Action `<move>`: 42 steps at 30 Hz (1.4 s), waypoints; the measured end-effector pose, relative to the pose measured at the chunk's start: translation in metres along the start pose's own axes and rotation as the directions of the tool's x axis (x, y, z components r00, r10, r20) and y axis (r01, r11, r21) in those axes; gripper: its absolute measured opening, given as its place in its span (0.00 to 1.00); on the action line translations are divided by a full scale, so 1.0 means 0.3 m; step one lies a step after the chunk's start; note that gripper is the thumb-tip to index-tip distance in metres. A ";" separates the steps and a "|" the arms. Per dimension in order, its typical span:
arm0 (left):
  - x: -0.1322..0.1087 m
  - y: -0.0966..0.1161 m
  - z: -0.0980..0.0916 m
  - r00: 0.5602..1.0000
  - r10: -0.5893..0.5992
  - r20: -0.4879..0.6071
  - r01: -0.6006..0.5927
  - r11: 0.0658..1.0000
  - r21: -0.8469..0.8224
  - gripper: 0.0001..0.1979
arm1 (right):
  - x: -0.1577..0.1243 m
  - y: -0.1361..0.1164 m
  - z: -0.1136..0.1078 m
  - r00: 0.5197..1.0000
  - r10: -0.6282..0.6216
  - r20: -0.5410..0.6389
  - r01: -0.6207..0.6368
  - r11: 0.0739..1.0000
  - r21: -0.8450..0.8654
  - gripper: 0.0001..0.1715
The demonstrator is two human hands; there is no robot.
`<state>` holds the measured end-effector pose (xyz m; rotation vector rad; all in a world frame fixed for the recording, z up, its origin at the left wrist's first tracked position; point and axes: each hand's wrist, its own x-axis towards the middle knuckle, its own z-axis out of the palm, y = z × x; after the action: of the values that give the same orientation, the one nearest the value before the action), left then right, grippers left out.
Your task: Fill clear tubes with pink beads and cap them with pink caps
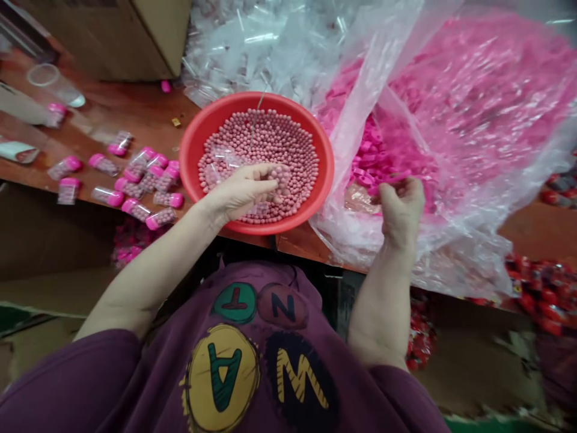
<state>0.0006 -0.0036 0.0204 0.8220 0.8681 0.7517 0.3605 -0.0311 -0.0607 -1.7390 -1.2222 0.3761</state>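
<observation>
Over a red basin [189, 198] of round pink beads [274, 129], my left hand [241, 191] is closed on a small clear bottle [282, 174] with pink beads in it. More clear empty bottles [220, 162] lie on the beads by my left wrist. My right hand [403, 207] is at the mouth of a clear plastic bag [374, 78] full of bright pink plastic caps [372, 147]. Its thumb and fingers are pinched together on a bright pink piece [397, 177], seemingly a cap, partly hidden by the fingers.
Filled bottles with pink caps [148, 174] lie scattered left of the basin. A cardboard box [103, 36] and a clear cup [56, 84] stand behind them. Many clear empty bottles [265, 42] are heaped behind the basin. Red wrapped items [541, 288] are at the lower right.
</observation>
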 end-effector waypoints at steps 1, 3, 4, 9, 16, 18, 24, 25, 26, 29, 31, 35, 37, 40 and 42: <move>-0.014 -0.011 -0.002 1.000 0.014 0.000 -0.014 0.998 -0.061 0.14 | -0.007 -0.055 0.027 1.000 0.003 0.023 -0.007 0.985 0.170 0.15; -0.040 -0.028 -0.001 0.999 0.036 0.000 -0.035 0.987 -0.160 0.17 | -0.039 -0.190 0.093 0.992 -0.006 0.129 -0.055 0.884 0.463 0.14; -0.052 -0.034 0.001 0.999 0.037 -0.002 -0.036 0.980 -0.195 0.17 | -0.060 -0.261 0.131 0.983 -0.031 0.182 -0.076 0.832 0.550 0.14; -0.080 -0.047 0.008 1.000 0.001 -0.028 -0.008 0.966 -0.259 0.08 | -0.162 -0.506 0.308 0.933 -0.153 0.326 -0.096 0.767 0.635 0.19; -0.068 -0.063 -0.010 0.999 0.044 -0.018 -0.047 0.951 -0.307 0.04 | -0.204 -0.516 0.351 0.902 -0.298 0.312 0.092 0.840 0.535 0.17; -0.068 -0.064 -0.011 0.999 0.036 -0.022 -0.041 0.952 -0.302 0.06 | -0.204 -0.507 0.329 0.888 -0.299 0.349 0.073 0.841 0.536 0.15; -0.069 -0.059 0.000 0.995 0.035 -0.092 -0.057 0.969 -0.239 0.07 | -0.173 -0.497 0.264 0.776 -0.429 0.462 0.300 0.896 0.329 0.10; -0.068 -0.059 0.001 0.993 0.032 -0.110 -0.057 0.972 -0.230 0.07 | -0.167 -0.496 0.259 0.751 -0.457 0.477 0.343 0.887 0.309 0.09; -0.067 -0.060 0.002 0.992 0.029 -0.123 -0.055 0.974 -0.220 0.08 | -0.163 -0.495 0.257 0.734 -0.474 0.486 0.364 0.879 0.307 0.09; -0.064 -0.065 0.001 0.990 0.015 -0.143 -0.043 0.980 -0.193 0.07 | -0.158 -0.488 0.259 0.732 -0.474 0.490 0.340 0.877 0.340 0.11; -0.063 -0.066 0.000 0.990 0.004 -0.144 -0.031 0.982 -0.184 0.06 | -0.160 -0.483 0.261 0.740 -0.451 0.500 0.300 0.886 0.354 0.10; -0.061 -0.064 0.005 0.989 -0.021 -0.145 -0.004 0.986 -0.166 0.06 | -0.157 -0.470 0.250 0.704 -0.439 0.559 0.255 0.890 0.377 0.08; -0.060 -0.063 0.009 0.984 -0.033 -0.174 0.007 0.989 -0.148 0.07 | -0.150 -0.458 0.243 0.678 -0.455 0.577 0.277 0.885 0.374 0.08; -0.057 -0.066 0.015 0.978 -0.021 -0.208 -0.002 0.994 -0.110 0.08 | -0.138 -0.434 0.241 0.649 -0.505 0.569 0.389 0.863 0.323 0.10; -0.055 -0.068 0.019 0.975 -0.011 -0.223 -0.009 0.996 -0.089 0.08 | -0.131 -0.417 0.245 0.631 -0.538 0.559 0.496 0.834 0.242 0.14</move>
<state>0.0028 -0.0286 0.0109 0.6658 1.0273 0.8877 0.2215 -0.0196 -0.0048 -1.1316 -2.0894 0.6456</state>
